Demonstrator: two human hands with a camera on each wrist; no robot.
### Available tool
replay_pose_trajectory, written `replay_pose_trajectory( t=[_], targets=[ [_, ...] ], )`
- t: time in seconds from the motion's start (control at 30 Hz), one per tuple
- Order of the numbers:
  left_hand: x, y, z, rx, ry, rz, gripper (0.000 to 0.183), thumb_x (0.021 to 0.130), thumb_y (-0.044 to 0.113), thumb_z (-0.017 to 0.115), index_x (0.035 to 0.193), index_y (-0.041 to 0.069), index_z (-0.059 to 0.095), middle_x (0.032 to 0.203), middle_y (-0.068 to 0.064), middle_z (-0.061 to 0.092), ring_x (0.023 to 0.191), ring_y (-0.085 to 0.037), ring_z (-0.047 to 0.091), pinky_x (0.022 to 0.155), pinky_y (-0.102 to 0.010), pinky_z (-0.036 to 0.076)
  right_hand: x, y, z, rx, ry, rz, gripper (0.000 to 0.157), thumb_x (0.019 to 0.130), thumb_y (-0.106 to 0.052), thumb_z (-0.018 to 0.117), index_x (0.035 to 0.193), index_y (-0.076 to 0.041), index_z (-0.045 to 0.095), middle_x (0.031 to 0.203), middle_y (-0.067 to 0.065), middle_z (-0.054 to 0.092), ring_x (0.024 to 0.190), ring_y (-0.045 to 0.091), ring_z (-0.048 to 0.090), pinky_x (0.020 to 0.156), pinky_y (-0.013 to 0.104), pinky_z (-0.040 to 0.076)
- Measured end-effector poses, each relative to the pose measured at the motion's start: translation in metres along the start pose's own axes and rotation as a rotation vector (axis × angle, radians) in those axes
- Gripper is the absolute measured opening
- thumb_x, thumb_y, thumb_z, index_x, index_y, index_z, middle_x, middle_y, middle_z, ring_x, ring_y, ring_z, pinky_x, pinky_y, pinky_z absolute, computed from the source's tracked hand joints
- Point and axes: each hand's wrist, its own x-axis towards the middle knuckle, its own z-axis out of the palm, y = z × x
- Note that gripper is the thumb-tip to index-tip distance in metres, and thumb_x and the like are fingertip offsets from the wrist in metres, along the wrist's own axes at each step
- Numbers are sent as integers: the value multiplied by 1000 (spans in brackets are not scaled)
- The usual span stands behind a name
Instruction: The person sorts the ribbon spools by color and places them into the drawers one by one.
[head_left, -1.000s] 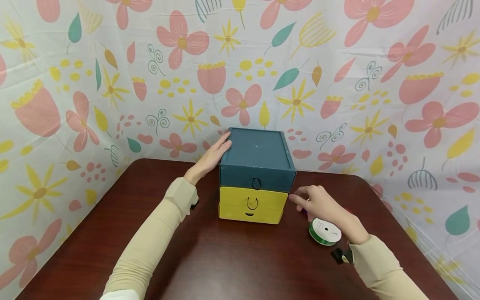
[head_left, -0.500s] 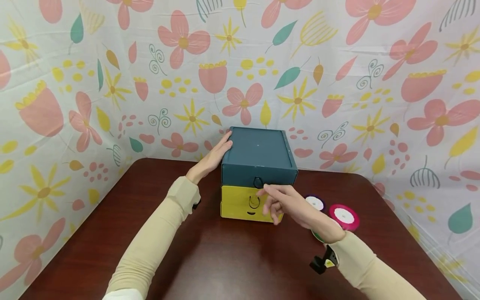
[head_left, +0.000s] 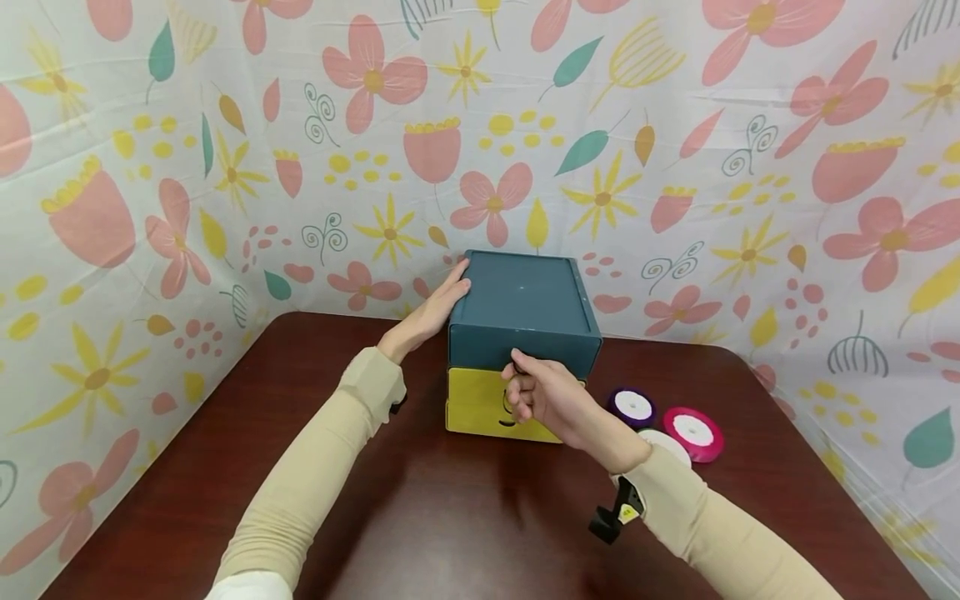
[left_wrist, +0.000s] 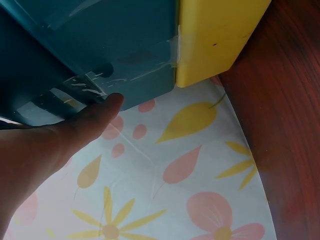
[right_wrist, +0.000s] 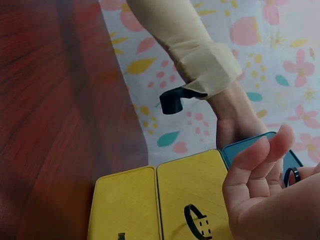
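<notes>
A dark blue drawer box stands on top of yellow drawers. The right wrist view shows two yellow fronts, each with a black loop. My left hand rests against the blue box's left side, fingers straight along its top edge; its thumb presses the taped side in the left wrist view. In front of the blue drawer is my right hand, fingers curled. One finger is hooked in the black pull loop of the blue drawer, which the hand hides in the head view.
To the right of the drawers lie a purple ribbon spool, a magenta ribbon spool and a white-topped spool, partly hidden by the right forearm. A flowered cloth hangs behind the dark wooden table.
My right hand has moved left from beside the ribbon spools to the blue drawer's front, and its fingers have curled at the loop. My left hand has stayed on the box.
</notes>
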Motion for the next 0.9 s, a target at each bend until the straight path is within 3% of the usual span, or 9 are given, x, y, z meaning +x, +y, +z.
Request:
replay_pose_trajectory(
  t=[0.4, 0.9],
  targets=[
    [0, -2, -1, -10, -6, 6, 62, 103, 53, 29, 155, 37, -1, 161, 17, -6, 151, -11, -3, 122, -48, 6, -1, 1, 2, -1, 4, 10, 37, 104, -40, 38, 91, -7, 50, 63, -3, 55, 51, 11, 48, 60, 26, 44],
    [3, -2, -1, -1, -6, 58, 63, 105, 47, 27, 157, 27, -1, 163, 11, -5, 152, -14, -1, 122, -47, 8, -15, 5, 6, -1, -20, 11, 39, 102, -43, 42, 85, -10, 53, 62, -3, 55, 51, 11, 50, 58, 26, 44]
  ],
)
